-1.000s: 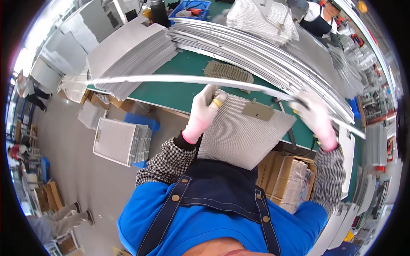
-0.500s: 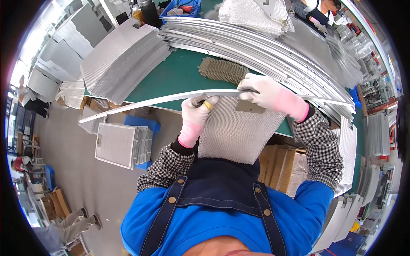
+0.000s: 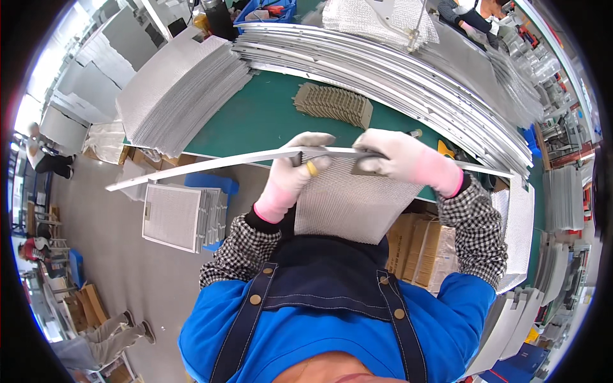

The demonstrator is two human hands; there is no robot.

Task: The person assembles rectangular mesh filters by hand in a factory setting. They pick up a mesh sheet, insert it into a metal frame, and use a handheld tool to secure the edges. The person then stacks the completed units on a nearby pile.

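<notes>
A long thin silver metal strip (image 3: pixel 211 165) runs crosswise in front of me, along the upper edge of a silver mesh sheet (image 3: pixel 351 207). My left hand (image 3: pixel 288 175), in a white and pink glove with a yellow band on one finger, is closed around the strip at the sheet's upper left corner. My right hand (image 3: pixel 405 158), gloved alike, is closed on the strip and the sheet's top edge farther right. Its fingers partly hide a small grey plate (image 3: pixel 367 168) at that edge. The sheet's lower end reaches my dark apron.
Beyond my hands, a row of brown cardboard-like pieces (image 3: pixel 332 104) lies on the green table (image 3: pixel 271 105). Mesh sheets (image 3: pixel 182 89) are stacked at left, and long metal strips (image 3: pixel 383 80) behind. Framed panels (image 3: pixel 172 217) stand below left; cardboard boxes (image 3: pixel 418 252) sit below the table.
Both hands have come slightly nearer to me with the strip, whose left end has dipped. My left fingers now reach over the strip. Small items on the table beyond my right hand have come into view.
</notes>
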